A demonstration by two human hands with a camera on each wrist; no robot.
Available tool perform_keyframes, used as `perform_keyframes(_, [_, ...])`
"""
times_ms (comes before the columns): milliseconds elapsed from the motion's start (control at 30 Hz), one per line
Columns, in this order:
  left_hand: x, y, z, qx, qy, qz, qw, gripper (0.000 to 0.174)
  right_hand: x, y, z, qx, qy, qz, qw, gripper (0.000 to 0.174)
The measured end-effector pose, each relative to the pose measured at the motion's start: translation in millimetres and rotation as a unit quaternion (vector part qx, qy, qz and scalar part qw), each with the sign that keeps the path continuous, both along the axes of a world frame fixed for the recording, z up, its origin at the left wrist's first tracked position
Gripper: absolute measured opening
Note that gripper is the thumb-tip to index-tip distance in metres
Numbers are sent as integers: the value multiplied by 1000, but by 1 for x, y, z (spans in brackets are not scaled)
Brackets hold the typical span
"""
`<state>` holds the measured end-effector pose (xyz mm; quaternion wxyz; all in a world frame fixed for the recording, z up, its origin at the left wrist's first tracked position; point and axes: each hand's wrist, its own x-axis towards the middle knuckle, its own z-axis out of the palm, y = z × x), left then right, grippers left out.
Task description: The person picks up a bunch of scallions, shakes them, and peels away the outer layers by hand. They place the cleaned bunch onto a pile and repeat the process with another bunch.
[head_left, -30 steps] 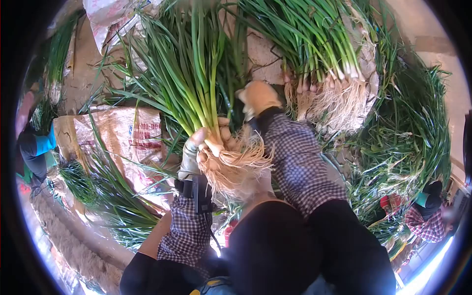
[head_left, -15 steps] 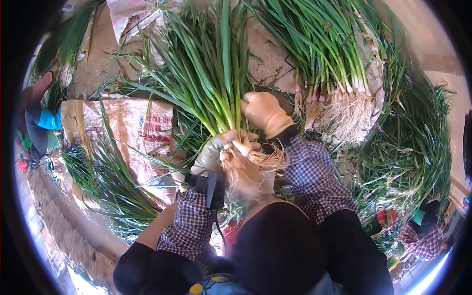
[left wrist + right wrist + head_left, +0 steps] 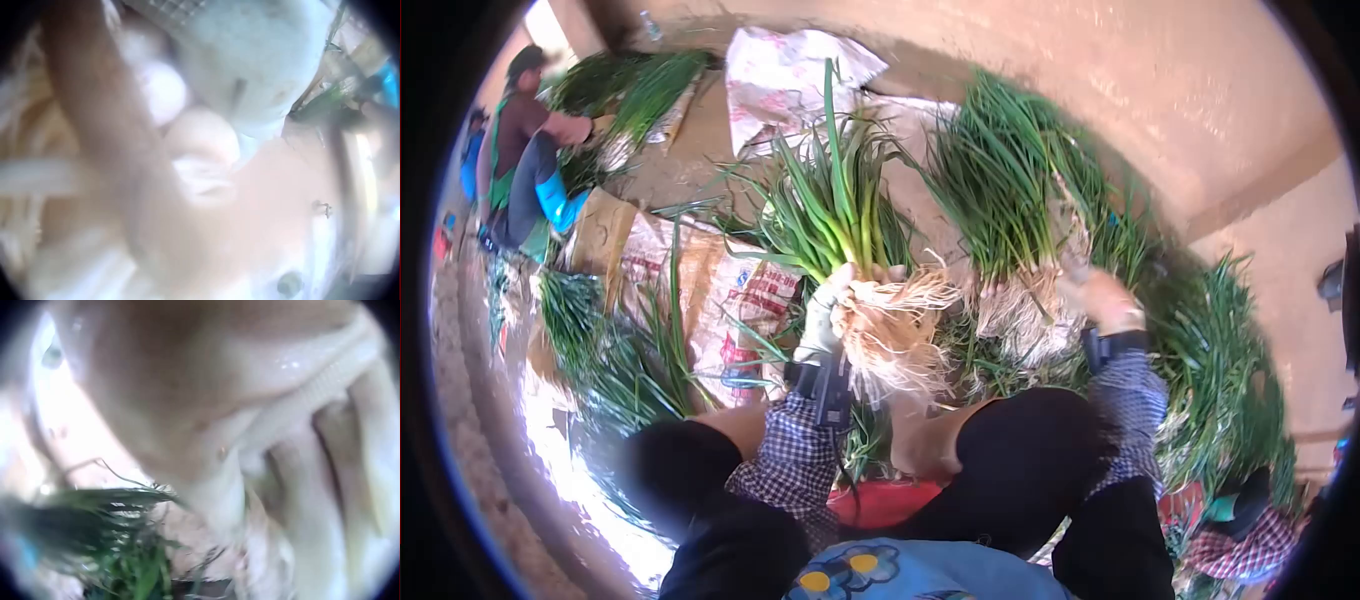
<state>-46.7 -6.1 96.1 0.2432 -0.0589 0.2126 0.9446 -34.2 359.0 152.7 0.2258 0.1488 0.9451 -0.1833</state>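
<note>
My gloved left hand grips a bunch of green garlic around its lower stalks. The leaves point up and away, and a thick mass of pale roots spreads to the right of the hand. The left wrist view is blurred, with a round whitish bulb beside the glove. My gloved right hand reaches to the right edge of a laid-out pile of green garlic, close by its roots. In the right wrist view the fingers extend downward, apart from the thumb.
Printed woven sacks lie at the left, with loose greens along them. A white sack lies at the back. More greens heap along the right. One person sits at the far left, another at the lower right.
The right hand has left the bunch's side and moved right to the laid-out pile. The left hand still holds its bunch. The head view has tilted up, showing more of the wall.
</note>
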Motion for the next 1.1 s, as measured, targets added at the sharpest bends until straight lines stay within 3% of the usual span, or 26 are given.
perform_keyframes(33, [11,6,0,26,-5,47,999,51,9,-15,56,-150,65,-68,984,53])
perform_keyframes(100, [28,12,13,128,-17,25,991,57,25,-70,137,-269,163,35,948,56])
perform_keyframes(133, [38,17,30,70,85,31,993,59,32,-104,155,-290,194,93,933,55])
perform_keyframes(167, [48,22,42,99,87,28,991,58,40,-143,166,-308,218,151,914,57])
perform_keyframes(200, [54,25,42,95,84,43,991,54,47,-178,164,-232,214,209,925,57])
perform_keyframes(233, [55,27,31,91,80,62,991,50,47,-207,143,-236,245,347,874,60])
perform_keyframes(267, [48,27,1,187,114,47,975,45,63,-239,126,-301,132,332,884,58])
perform_keyframes(300, [42,27,-28,280,144,21,949,40,72,-267,109,-207,159,315,913,47])
perform_keyframes(333, [52,35,-26,140,102,192,966,39,81,-279,60,-74,414,370,828,38])
perform_keyframes(367, [66,59,-17,-6,44,354,934,38,94,-289,39,6,438,374,818,35])
perform_keyframes(433, [109,46,15,90,-34,489,867,33,120,-306,28,-45,430,379,818,42])
perform_keyframes(467, [100,21,-17,211,-25,277,937,35,121,-302,26,-93,409,385,822,38])
perform_keyframes(500, [87,1,-47,324,-8,46,945,36,120,-290,29,-138,391,386,824,34])
perform_keyframes(533, [85,4,-40,254,-67,41,964,36,121,-278,43,-185,333,343,859,23])
perform_keyframes(567, [85,13,-38,182,-74,123,973,33,118,-258,38,-422,241,136,863,20])
perform_keyframes(600, [85,10,-34,203,-67,84,973,32,112,-257,63,-451,282,37,846,23])
perform_keyframes(667, [86,8,-10,248,-85,36,964,29,89,-256,96,-274,252,67,926,46])
perform_keyframes(700, [85,16,-7,177,-116,36,977,28,74,-251,87,-204,218,87,951,59])
perform_keyframes(767, [90,25,5,88,-8,44,995,23,41,-250,59,-118,53,75,989,86])
perform_keyframes(800, [85,24,5,-18,67,14,998,24,37,-270,71,-181,-30,113,977,92])
perform_keyframes(867, [71,12,0,-231,209,-41,949,26,30,-267,46,-206,-40,134,968,76])
perform_keyframes(933, [76,6,6,-440,278,-52,852,36,20,-265,45,-275,-65,136,950,63])
perform_keyframes(967, [78,-1,19,-496,265,-51,825,48,23,-270,52,-317,-32,147,936,56])
perform_keyframes(1000, [70,15,-11,-532,323,43,782,49,18,-267,46,-297,-34,146,943,55])
perform_keyframes(1033, [67,14,-9,-559,376,136,727,51,13,-265,43,-276,-37,144,950,54])
perform_keyframes(1100, [62,9,-6,-605,349,31,715,50,15,-263,34,-344,15,128,930,46])
